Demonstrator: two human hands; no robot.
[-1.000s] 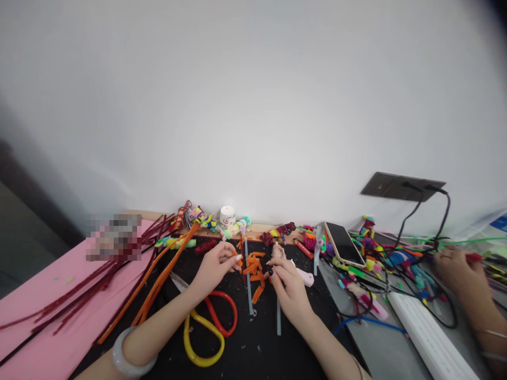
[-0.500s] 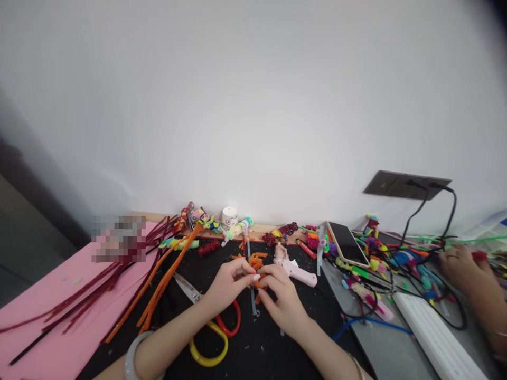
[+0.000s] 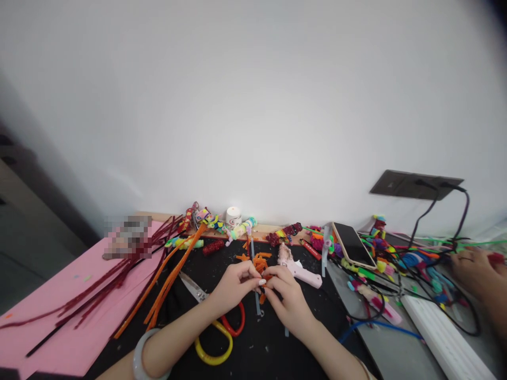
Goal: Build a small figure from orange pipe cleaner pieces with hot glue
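Observation:
My left hand (image 3: 236,285) and my right hand (image 3: 288,296) meet over the black work surface, fingertips pinched together. Between them is a small orange pipe cleaner piece (image 3: 263,282), mostly covered by the fingers. Just behind lie several cut orange pipe cleaner pieces (image 3: 260,260). A translucent glue stick (image 3: 257,304) passes beneath the fingers. Scissors (image 3: 194,288) with red and yellow handles rest under my left forearm. To the right of the hands, a pink glue gun (image 3: 307,275) lies on its side.
Long orange pipe cleaners (image 3: 162,295) and dark red ones (image 3: 106,279) spread across a pink sheet (image 3: 35,306) at left. A phone (image 3: 354,245), tangled cables and a white power strip (image 3: 443,338) occupy the right. Another person's hand (image 3: 477,272) is at the far right.
The view has turned slightly left, so everything sits a little further right. My fingertips have shifted slightly around the orange piece, still pinched together.

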